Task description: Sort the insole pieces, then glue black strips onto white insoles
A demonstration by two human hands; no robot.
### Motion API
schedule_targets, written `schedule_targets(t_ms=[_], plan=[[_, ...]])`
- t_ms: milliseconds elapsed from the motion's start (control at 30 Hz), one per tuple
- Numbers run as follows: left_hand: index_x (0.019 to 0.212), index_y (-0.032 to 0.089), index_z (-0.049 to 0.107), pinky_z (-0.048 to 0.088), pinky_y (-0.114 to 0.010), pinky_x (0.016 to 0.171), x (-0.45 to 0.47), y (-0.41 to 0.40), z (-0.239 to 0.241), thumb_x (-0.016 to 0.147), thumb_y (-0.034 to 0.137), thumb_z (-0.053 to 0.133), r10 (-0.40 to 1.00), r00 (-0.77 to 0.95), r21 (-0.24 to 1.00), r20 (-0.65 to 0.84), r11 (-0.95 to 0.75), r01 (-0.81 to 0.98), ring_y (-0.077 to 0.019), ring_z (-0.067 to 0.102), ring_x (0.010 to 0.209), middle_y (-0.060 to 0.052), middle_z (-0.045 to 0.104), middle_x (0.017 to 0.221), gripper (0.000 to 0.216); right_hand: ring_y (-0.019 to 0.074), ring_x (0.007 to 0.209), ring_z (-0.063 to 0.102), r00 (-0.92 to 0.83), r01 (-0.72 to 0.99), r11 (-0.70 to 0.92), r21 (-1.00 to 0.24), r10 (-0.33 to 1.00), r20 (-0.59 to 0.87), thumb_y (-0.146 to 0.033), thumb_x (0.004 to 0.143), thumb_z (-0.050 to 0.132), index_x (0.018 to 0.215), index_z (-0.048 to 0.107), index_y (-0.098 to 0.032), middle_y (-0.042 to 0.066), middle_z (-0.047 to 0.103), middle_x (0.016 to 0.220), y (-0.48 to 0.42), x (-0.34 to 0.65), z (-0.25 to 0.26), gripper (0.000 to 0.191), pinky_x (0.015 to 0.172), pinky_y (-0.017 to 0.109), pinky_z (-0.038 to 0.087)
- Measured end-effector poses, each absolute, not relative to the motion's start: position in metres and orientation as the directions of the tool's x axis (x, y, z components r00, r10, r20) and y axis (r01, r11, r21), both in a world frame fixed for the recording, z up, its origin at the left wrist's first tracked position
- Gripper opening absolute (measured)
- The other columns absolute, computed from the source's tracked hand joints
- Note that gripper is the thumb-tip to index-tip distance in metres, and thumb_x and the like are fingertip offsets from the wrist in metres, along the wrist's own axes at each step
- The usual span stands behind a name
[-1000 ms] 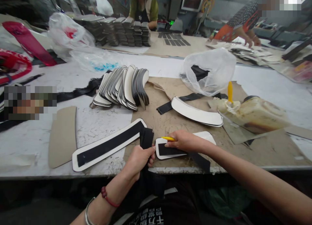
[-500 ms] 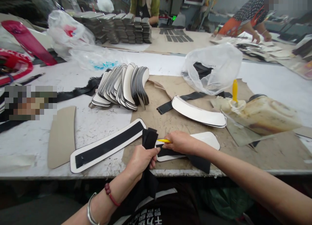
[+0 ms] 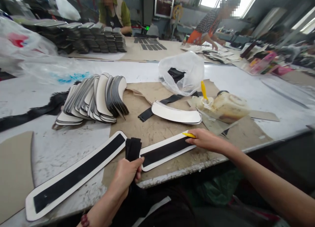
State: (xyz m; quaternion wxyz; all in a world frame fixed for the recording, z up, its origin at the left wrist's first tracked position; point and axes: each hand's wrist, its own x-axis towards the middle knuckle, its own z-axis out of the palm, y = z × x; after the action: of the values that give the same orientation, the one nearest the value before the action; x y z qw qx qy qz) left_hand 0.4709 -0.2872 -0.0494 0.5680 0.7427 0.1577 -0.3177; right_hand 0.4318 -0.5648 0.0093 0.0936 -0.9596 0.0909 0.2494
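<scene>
A bunch of black fabric strips (image 3: 133, 149) is gripped in my left hand (image 3: 128, 173), their tops sticking up above the fist. Just right of it lies a long white curved panel (image 3: 145, 168) with a black strip (image 3: 163, 152) along its middle. My right hand (image 3: 205, 140) is closed around a slim yellow plastic tool (image 3: 189, 134) and rests at the far right end of this strip, covering the panel's end. To the left, a second white panel (image 3: 30, 207) bears a black strip (image 3: 81, 171) along its length.
Behind my hands are a fanned stack of curved panels (image 3: 100, 102), a smaller pile (image 3: 176, 113) and a plastic bag (image 3: 190, 69) with black pieces. A glue-stained container (image 3: 231, 105) stands right, near an upright yellow handle (image 3: 204, 90). Two people work across the table.
My right hand has moved right along the panel with the yellow tool. The strip's loose end, which hung toward the table edge, now lies along the panel. The view has turned right.
</scene>
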Motion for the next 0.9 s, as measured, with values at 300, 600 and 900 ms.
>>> schedule_targets(t_ms=[300,600,900], plan=[[0.033,0.017,0.049,0.029,-0.023,0.037,0.471,-0.289,-0.053,0.05,0.049,0.068,-0.116,0.745,0.733,-0.657,-0.327,0.596,-0.011,0.039,0.03,-0.003,0.045,0.03,0.041,0.0283,0.096,0.064,0.833,-0.359,-0.932,-0.041,-0.301,-0.464,-0.043,0.082,0.057,0.095,0.067,-0.02,0.011,0.07,0.099,-0.564,0.435,-0.013,0.028,0.071,0.03,0.042],[0.035,0.017,0.053,0.03,-0.022,0.038,0.471,-0.289,-0.054,0.055,0.05,0.069,-0.12,0.759,0.734,-0.64,-0.389,0.557,-0.0102,0.041,0.032,-0.003,0.049,0.034,0.042,0.0269,0.092,0.065,0.822,-0.325,-0.942,-0.086,-0.237,-0.517,-0.045,0.081,0.057,0.094,0.067,-0.02,0.011,0.07,0.098,-0.576,0.443,-0.019,0.03,0.068,0.028,0.043],[0.035,0.017,0.05,0.03,-0.023,0.038,0.47,-0.29,-0.057,0.056,0.056,0.067,-0.098,0.76,0.721,-0.642,-0.413,0.556,-0.0113,0.041,0.031,-0.003,0.047,0.032,0.047,0.0262,0.087,0.066,0.804,-0.301,-0.947,-0.108,-0.191,-0.563,-0.046,0.079,0.057,0.095,0.068,-0.018,0.012,0.071,0.095,-0.583,0.451,-0.022,0.034,0.062,0.027,0.041]])
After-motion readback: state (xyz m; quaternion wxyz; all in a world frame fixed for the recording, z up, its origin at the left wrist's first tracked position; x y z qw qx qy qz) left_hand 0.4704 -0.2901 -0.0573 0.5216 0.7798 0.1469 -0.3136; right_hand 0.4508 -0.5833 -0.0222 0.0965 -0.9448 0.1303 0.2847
